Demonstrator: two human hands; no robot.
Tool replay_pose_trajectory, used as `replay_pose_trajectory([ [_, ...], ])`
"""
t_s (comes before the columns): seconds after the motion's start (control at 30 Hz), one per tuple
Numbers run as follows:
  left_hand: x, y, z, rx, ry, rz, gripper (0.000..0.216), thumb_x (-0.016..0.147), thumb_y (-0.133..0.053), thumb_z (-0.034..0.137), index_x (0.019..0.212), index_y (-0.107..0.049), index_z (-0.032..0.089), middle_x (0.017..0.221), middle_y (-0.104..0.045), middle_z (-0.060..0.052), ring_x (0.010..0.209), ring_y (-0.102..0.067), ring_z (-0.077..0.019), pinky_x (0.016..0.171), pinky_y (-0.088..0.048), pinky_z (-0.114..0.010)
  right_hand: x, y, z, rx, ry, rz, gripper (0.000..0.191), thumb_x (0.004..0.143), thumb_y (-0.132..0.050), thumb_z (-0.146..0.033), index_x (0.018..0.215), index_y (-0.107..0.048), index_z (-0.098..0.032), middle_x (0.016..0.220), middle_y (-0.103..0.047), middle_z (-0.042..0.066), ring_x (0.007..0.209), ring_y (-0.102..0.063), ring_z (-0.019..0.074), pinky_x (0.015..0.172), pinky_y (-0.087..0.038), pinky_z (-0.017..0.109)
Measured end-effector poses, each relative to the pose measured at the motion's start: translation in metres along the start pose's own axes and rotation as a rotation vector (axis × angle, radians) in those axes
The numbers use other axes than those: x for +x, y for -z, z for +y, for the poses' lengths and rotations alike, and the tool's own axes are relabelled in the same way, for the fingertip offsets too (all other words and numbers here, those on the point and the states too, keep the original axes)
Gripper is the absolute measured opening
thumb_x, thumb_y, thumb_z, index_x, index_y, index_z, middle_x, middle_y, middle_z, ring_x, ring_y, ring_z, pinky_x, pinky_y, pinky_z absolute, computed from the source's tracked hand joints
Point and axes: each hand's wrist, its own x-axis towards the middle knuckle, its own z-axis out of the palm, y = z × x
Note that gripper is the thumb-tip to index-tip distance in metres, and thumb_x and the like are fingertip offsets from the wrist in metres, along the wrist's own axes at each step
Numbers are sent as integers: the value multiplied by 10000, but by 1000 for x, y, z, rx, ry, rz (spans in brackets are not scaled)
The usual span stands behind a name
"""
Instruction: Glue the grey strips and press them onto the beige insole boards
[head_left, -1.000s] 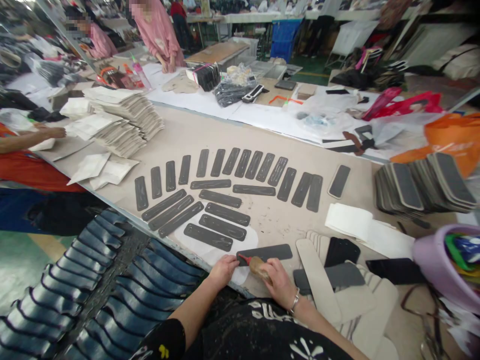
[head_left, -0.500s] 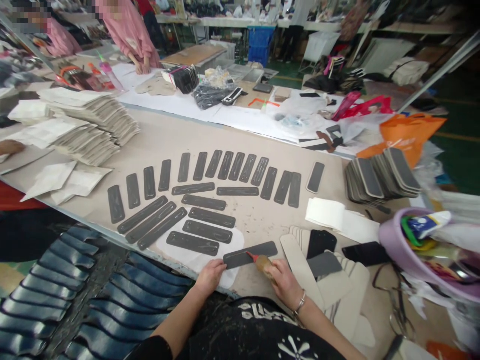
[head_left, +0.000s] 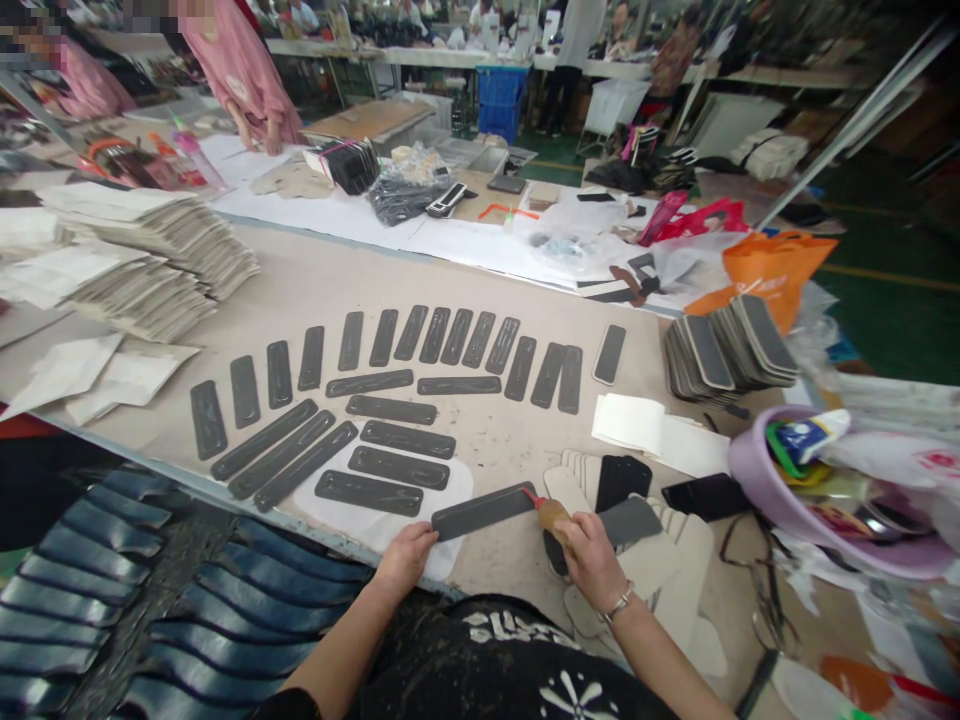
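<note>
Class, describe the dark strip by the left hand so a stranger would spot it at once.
On the beige table, find the spread of dark strips. Nearest the camera lies one slanted strip, its left end at the left hand. Unlike its neighbours, it has a red nozzle held at its right end.

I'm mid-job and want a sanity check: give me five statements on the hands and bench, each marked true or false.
1. The left hand touches one end of a dark gray strip. True.
2. The right hand is empty. False: it holds a red-tipped applicator.
3. The applicator's tip is at the strip end beside the left hand. False: it is at the opposite end.
4. The basin is green. False: it is light purple.
5. An orange bag lies behind the stacked dark-faced pieces. True.
</note>
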Motion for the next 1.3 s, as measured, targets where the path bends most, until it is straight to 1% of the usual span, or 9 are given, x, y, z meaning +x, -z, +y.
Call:
replay_pose_trajectory([
  [0.1, 0, -1, -1, 6, 2, 0, 266, 852, -444, 169, 963, -678, 226, 986, -642, -50, 903, -588, -170, 828, -503, -300, -3, 3, 1, -8, -40, 36, 345, 788, -447, -65, 1087, -512, -225, 954, -435, 76, 893, -440, 239, 785, -443, 439],
  [0.2, -1, 0, 1, 14, 9, -3, 269, 850, -442, 163, 964, -678, 224, 983, -640, -52, 906, -587, -174, 828, -503, -305, -4, 2, -6, 64, -28, 35, 360, 787, -469, -78, 1108, -490, -240, 957, -434, 70, 867, -453, 229, 754, -457, 422],
  [0.3, 0, 2, 2, 5, 12, -11, 277, 853, -435, 152, 971, -676, 220, 984, -637, -58, 905, -587, -172, 825, -502, -302, 1, -7, -25, 194, 1, -43, 360, 790, -482, -83, 1115, -472, -236, 1000, -434, 80, 908, -466, 228, 766, -470, 404],
  [0.5, 1, 4, 5, -1, 4, -18, 277, 875, -410, 162, 948, -676, 196, 947, -632, -61, 887, -582, -162, 819, -496, -285, 25, -41, -69, 352, 144, -223, 392, 735, -461, -32, 1084, -494, -208, 988, -442, 77, 904, -464, 209, 777, -466, 372],
  [0.7, 2, 5, 5, -3, -3, -49, 272, 885, -402, 170, 946, -666, 200, 916, -625, -49, 855, -576, -151, 794, -496, -273, 36, -60, -79, 333, 171, -275, 436, 680, -448, 15, 1059, -503, -193, 974, -424, 75, 903, -426, 213, 772, -443, 369],
  [0.9, 3, 7, 6, -18, -1, -43, 260, 878, -418, 170, 947, -668, 191, 930, -626, -61, 879, -575, -162, 814, -494, -284, 25, -54, -81, 355, 186, -304, 422, 683, -436, 25, 1039, -497, -193, 945, -421, 67, 879, -414, 205, 761, -435, 351],
  [1.03, 4, 10, 8, -38, -8, -49, 266, 875, -413, 171, 936, -672, 186, 916, -626, -66, 875, -576, -163, 815, -496, -284, 16, -50, -78, 331, 149, -293, 383, 691, -440, 7, 1015, -503, -188, 943, -421, 70, 868, -415, 205, 751, -438, 353],
  [1.23, 6, 10, 9, -72, 1, -46, 275, 879, -401, 187, 922, -672, 181, 946, -615, -79, 894, -575, -168, 831, -487, -291, 2, -28, -58, 249, 85, -208, 462, 644, -435, 19, 1048, -509, -192, 963, -424, 75, 884, -422, 213, 767, -441, 379],
  [1.3, 6, 9, 9, -81, 12, -49, 275, 879, -397, 185, 912, -670, 185, 951, -606, -77, 888, -572, -165, 828, -483, -286, -4, -18, -49, 219, 55, -178, 448, 666, -428, 18, 1051, -514, -195, 962, -427, 75, 881, -426, 212, 763, -445, 378],
])
